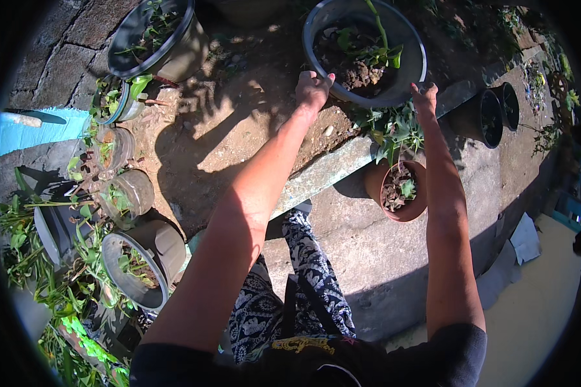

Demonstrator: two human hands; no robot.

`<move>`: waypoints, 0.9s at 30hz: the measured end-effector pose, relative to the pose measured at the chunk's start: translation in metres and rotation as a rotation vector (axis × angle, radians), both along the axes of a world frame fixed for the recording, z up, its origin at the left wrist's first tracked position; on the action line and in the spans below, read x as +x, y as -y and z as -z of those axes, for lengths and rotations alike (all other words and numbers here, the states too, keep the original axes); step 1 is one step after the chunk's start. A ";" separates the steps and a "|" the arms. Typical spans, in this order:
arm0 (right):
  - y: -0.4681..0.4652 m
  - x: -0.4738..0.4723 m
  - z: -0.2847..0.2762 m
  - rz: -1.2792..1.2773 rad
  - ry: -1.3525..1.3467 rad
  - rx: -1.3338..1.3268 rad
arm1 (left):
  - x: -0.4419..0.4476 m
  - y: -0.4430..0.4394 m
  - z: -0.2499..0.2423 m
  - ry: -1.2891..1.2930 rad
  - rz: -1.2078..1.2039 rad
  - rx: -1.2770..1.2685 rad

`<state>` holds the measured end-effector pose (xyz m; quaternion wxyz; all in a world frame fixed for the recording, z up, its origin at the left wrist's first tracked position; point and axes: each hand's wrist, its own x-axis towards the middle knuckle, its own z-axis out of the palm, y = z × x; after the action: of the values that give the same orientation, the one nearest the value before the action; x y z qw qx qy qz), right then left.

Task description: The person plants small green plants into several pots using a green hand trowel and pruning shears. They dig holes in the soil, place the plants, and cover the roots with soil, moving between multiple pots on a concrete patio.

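Observation:
Both my hands grip the rim of a large grey plastic plant pot (406,87) at the top of the view. My left hand (313,89) holds its near left edge, my right hand (424,94) its near right edge. Inside the pot lie dark soil and clods (363,76), with a thick green stem and a few leaves (378,54). Just below the pot, between my forearms, a leafy plant (397,126) spreads its foliage. Nearer to me a terracotta-coloured pot (404,213) with soil and a small leaf stands on the concrete.
A concrete curb (327,171) crosses between bare soil and paving. Left are a large grey pot (184,53), clear plastic containers (143,193) with plants and another grey pot (167,246). Two black pots (472,116) lie at the right. A pale wall (537,300) is at lower right.

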<state>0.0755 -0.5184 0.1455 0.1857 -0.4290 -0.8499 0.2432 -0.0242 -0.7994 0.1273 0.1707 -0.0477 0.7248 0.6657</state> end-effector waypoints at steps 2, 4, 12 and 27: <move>-0.010 -0.002 0.024 0.014 0.064 -0.248 | -0.001 -0.010 0.011 -0.030 -0.017 -0.077; -0.030 0.000 0.054 -0.036 0.036 -0.459 | -0.008 -0.016 0.017 -0.017 -0.114 -0.228; 0.034 -0.010 0.050 0.056 -0.080 -0.901 | -0.008 0.024 -0.003 0.455 0.026 0.264; 0.024 0.014 0.031 0.015 -0.102 -0.700 | 0.011 -0.007 -0.013 0.335 0.041 0.305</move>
<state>0.0891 -0.5429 0.1141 0.0715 -0.4603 -0.7014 0.5394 -0.0136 -0.7929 0.1402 0.3077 -0.1164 0.5782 0.7466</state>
